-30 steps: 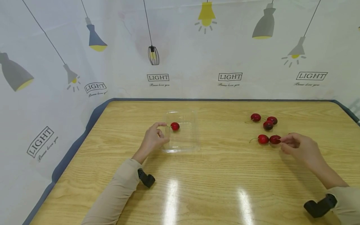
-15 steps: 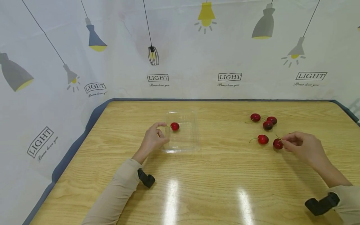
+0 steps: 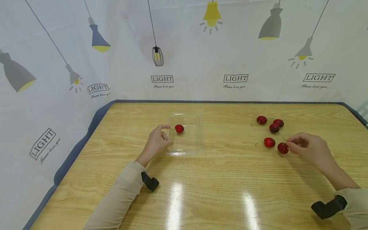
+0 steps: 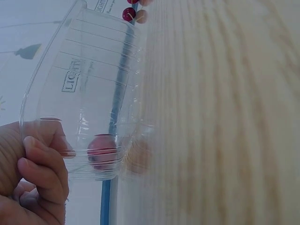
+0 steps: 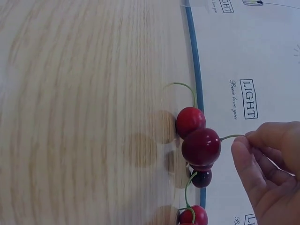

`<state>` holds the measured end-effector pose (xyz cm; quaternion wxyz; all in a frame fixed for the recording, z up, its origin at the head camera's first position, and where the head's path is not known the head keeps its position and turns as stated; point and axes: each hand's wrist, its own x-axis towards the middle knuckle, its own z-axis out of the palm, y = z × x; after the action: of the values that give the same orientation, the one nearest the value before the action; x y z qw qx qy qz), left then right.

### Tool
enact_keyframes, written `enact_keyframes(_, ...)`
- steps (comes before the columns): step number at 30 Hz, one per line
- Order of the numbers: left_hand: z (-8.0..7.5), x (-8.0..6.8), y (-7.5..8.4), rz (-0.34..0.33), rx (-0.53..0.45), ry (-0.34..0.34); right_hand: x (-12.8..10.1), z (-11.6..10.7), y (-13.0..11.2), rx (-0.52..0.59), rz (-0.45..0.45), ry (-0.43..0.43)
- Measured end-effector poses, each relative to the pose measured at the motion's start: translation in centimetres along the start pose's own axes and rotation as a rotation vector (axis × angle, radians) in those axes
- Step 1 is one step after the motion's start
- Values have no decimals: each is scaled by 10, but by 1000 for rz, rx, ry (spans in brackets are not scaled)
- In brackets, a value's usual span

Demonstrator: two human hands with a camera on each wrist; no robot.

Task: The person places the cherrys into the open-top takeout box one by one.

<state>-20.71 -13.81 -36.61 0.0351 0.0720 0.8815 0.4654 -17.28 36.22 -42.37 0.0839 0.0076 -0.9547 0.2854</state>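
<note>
My left hand [image 3: 157, 140] grips the left rim of a clear plastic box [image 4: 93, 61], thumb and fingers on its wall. One red cherry [image 3: 179, 129] lies inside the box, near its left wall. On the right, my right hand [image 3: 311, 150] pinches the green stem of a dark red cherry [image 5: 200, 146] between thumb and forefinger. In the right wrist view this cherry hangs off the tabletop, its reflection apart from it. A brighter red cherry [image 3: 269, 142] with a long curved stem lies just left of it.
Behind the held cherry, a loose group of stemmed cherries lies on the wooden table [image 3: 224, 172], among them a dark cherry [image 3: 274, 128] and a red cherry [image 3: 261, 120]. A white curtain [image 3: 195, 64] printed with lamps hangs beyond the table's far edge.
The right hand has drawn the dark red cherry away from its neighbour, a little toward the front, and now has it by the stem. The left hand and box have stayed put.
</note>
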Motion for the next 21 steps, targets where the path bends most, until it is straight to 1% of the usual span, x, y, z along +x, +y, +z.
enact_keyframes(2, 0, 1, 0, 1, 7, 0, -2, -3, -11, -1, -2, -9)
enact_keyframes(4, 0, 1, 0, 4, 13, 2, -6, -10, -31, 7, 1, -16)
enact_keyframes(8, 0, 1, 0, 9, 18, 6, -16, -27, -77, 23, -53, -27)
enact_keyframes(10, 0, 1, 0, 10, 20, 7, -19, -32, -92, 18, -85, -19)
enact_keyframes(11, 0, 1, 0, 10, 19, 9, -20, -35, -98, 16, -109, -24)
enact_keyframes(14, 0, 2, -1, 9, 17, 6, -21, -37, -108, 12, -125, -26)
enact_keyframes(21, 0, 3, 0, -9, 21, 2, -19, -37, -118, 41, -157, -21)
